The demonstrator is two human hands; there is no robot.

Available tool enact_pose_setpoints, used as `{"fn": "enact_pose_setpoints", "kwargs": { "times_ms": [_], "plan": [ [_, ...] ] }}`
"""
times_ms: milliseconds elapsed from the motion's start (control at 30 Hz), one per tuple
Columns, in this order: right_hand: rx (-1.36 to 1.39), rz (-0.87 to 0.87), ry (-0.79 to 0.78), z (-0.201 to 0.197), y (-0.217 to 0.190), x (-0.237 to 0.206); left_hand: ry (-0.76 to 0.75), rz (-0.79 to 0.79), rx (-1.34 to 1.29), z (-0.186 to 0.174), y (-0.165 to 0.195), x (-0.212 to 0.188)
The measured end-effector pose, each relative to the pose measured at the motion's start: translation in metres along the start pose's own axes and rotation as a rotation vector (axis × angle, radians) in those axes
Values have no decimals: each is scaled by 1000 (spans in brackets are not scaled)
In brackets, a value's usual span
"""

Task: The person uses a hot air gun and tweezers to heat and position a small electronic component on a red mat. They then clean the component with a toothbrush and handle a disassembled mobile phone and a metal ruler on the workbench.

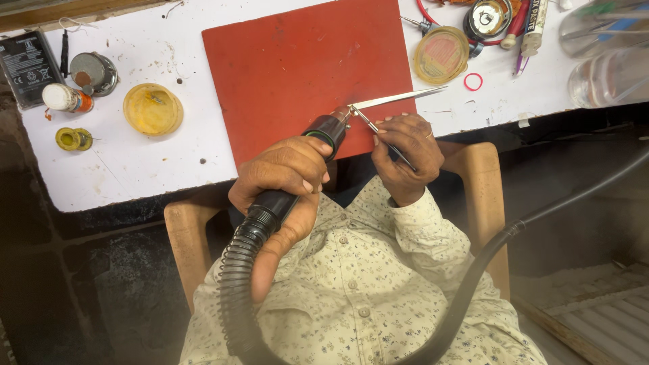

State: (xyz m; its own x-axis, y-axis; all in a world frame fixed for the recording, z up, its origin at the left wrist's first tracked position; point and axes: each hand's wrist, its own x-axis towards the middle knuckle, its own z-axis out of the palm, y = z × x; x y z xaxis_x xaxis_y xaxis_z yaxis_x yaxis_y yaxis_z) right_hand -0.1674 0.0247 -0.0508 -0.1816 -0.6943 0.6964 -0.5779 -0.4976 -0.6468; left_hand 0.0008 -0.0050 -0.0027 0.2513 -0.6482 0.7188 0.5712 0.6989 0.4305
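Grip: left hand (284,172) wrapped around hot-air handpiece (304,159); right hand (405,152) pinching tweezers (382,135), frame centre over red mat (284,61). Handpiece likely rigid, hose-tethered; best held at barrel. Tweezers light, slippery.

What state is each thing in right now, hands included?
left hand: gripping the black hose-fed handpiece
right hand: pinching thin tweezers
handpiece: nozzle at the tweezer tips
red mat: flat on white table
yellow lid: lying flat, apart
clear round container: closed, beside mat
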Motion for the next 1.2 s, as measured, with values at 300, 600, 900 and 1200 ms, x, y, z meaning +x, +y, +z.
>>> {"fn": "enact_pose_setpoints", "kwargs": {
  "times_ms": [300,600,900,1200],
  "plan": [
    [2,2,-7,-1,2,-1,11,-8,10,0,1,-1],
    [2,3,-5,0,2,-1,18,-8,11,1,1,-1],
    [15,-11,-1,1,2,0,10,-14,20,0,2,-1],
    [19,-10,-4,0,1,0,-1,-13,19,-2,1,-1]
  ]
}}
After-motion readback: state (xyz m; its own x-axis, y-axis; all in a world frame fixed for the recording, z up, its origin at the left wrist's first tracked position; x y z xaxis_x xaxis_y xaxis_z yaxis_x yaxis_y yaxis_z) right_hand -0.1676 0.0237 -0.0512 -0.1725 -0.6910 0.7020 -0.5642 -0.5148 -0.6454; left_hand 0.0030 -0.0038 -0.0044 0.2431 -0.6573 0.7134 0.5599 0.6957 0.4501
